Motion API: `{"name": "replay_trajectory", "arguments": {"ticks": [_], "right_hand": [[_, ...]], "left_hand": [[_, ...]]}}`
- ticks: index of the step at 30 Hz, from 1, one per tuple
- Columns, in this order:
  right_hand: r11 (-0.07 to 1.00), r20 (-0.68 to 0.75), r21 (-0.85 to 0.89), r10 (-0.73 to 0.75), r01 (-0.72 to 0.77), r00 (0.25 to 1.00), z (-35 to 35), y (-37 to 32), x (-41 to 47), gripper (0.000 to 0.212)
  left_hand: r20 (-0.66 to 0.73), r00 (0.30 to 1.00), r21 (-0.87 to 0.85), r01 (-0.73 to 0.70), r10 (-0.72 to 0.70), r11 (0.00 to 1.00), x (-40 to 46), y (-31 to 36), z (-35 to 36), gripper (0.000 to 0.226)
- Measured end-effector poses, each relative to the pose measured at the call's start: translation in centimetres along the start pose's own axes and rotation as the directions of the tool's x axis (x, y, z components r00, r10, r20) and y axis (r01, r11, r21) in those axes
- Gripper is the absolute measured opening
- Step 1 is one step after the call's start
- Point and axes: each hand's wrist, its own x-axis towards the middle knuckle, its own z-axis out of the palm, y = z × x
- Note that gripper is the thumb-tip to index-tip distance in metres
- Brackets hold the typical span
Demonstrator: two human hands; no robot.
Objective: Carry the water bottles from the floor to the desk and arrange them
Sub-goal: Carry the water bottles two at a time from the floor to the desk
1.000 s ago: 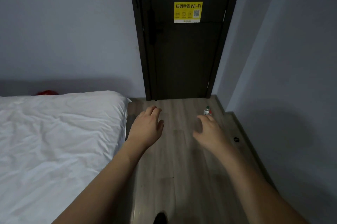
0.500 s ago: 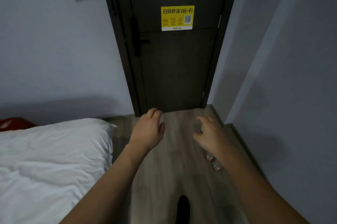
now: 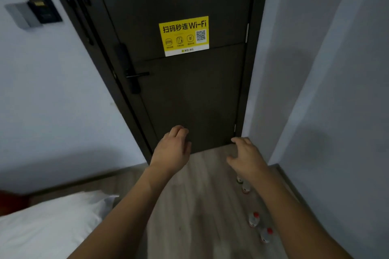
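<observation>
The right hand (image 3: 245,158) hangs forward with loosely spread fingers and holds nothing; the left hand (image 3: 171,149) is likewise relaxed and empty. The step looks like the approach, nothing lifted yet. 4 water bottles (image 3: 253,219) with red caps stand on the wooden floor (image 3: 202,195) along the right wall (image 3: 336,132), partly hidden under the right forearm. The next move likely calls for bending down to reach them. A white bed (image 3: 42,231) borders the left; a dark door (image 3: 189,94) with a yellow sign (image 3: 184,35) closes the passage. No desk shows.
</observation>
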Motion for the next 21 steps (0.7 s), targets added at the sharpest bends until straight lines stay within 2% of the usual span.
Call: {"name": "replay_trajectory", "arguments": {"ticks": [5, 11, 15, 21], "right_hand": [[0.998, 0.013, -0.009, 0.054, -0.054, 0.998, -0.7, 1.2, 6.3, 0.062], [0.991, -0.006, -0.026, 0.134, -0.134, 0.991, -0.3, 1.6, 15.4, 0.057], [0.981, -0.074, 0.034, 0.192, -0.190, 0.979, 0.2, 1.0, 22.0, 0.058], [0.952, -0.097, 0.050, 0.307, -0.303, 0.947, 0.0, -0.9, 31.8, 0.052]], "left_hand": [[0.035, 0.999, -0.018, 0.002, -0.001, 1.000, 7.5, -0.6, 2.0, 0.046], [0.057, 0.994, -0.048, -0.087, 0.090, 0.995, 17.7, -3.0, 4.4, 0.045], [0.092, 0.986, -0.093, -0.134, 0.142, 0.987, 25.7, -5.6, 5.7, 0.046], [0.150, 0.964, -0.168, -0.192, 0.218, 0.967, 38.0, -9.6, 6.7, 0.046]]}}
